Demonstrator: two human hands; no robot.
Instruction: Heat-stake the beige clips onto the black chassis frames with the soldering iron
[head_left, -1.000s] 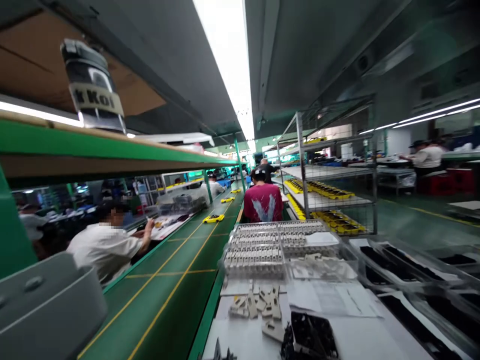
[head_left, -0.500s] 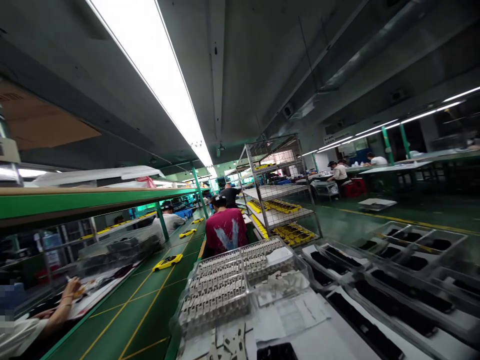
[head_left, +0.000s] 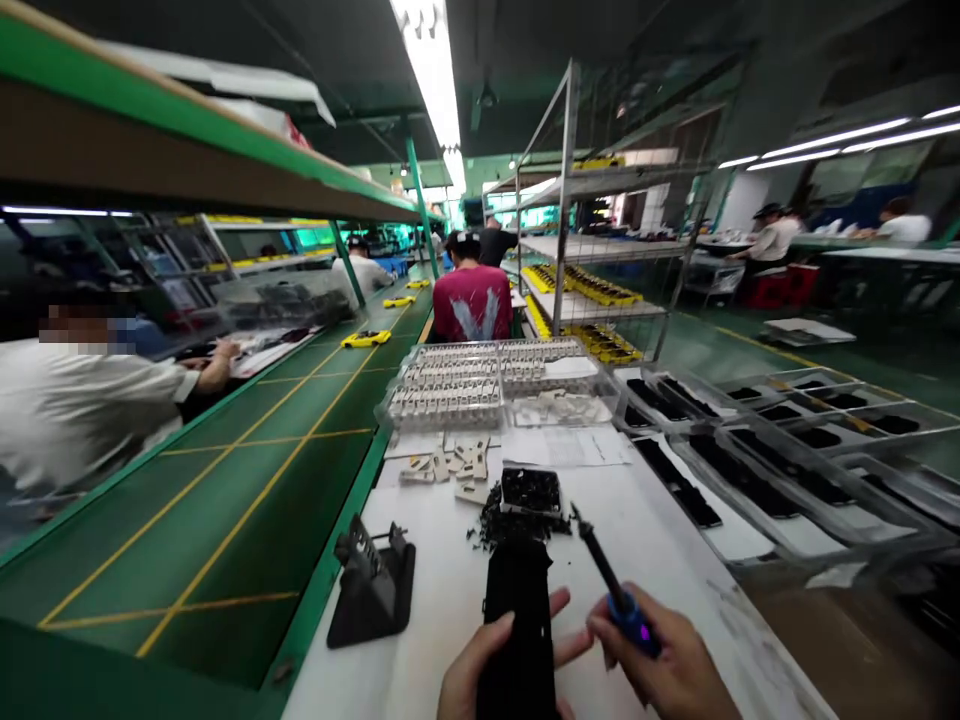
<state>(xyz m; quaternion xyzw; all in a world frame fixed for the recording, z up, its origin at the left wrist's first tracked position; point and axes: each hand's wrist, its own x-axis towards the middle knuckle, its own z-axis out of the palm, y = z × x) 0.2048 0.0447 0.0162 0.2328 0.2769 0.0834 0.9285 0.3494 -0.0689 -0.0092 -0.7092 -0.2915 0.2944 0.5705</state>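
My left hand (head_left: 474,668) grips a long, flat black plastic part (head_left: 519,622), thumb along its left edge and fingers showing at the right. In my right hand (head_left: 671,655) is a soldering iron (head_left: 631,618) with a blue handle, its tip pointing up and left, apart from the black part. Just beyond the part, a small tray (head_left: 531,492) holds tiny black pieces, with more of them heaped (head_left: 491,527) around it. Loose white pieces (head_left: 450,462) lie farther up the white tabletop. A dark soldering iron stand (head_left: 373,585) stands at the left.
Clear trays of white pieces (head_left: 450,395) stand at the table's far end. Trays with black parts (head_left: 757,485) line the right side. Along the left runs a green conveyor (head_left: 247,510) carrying yellow toy cars (head_left: 366,339). A co-worker (head_left: 82,410) sits across it; a wire rack (head_left: 570,250) stands ahead.
The view has tipped down from the ceiling to the table. Both my hands, the black part and the soldering iron have come into view. The co-worker's arm at left has shifted in the picture.
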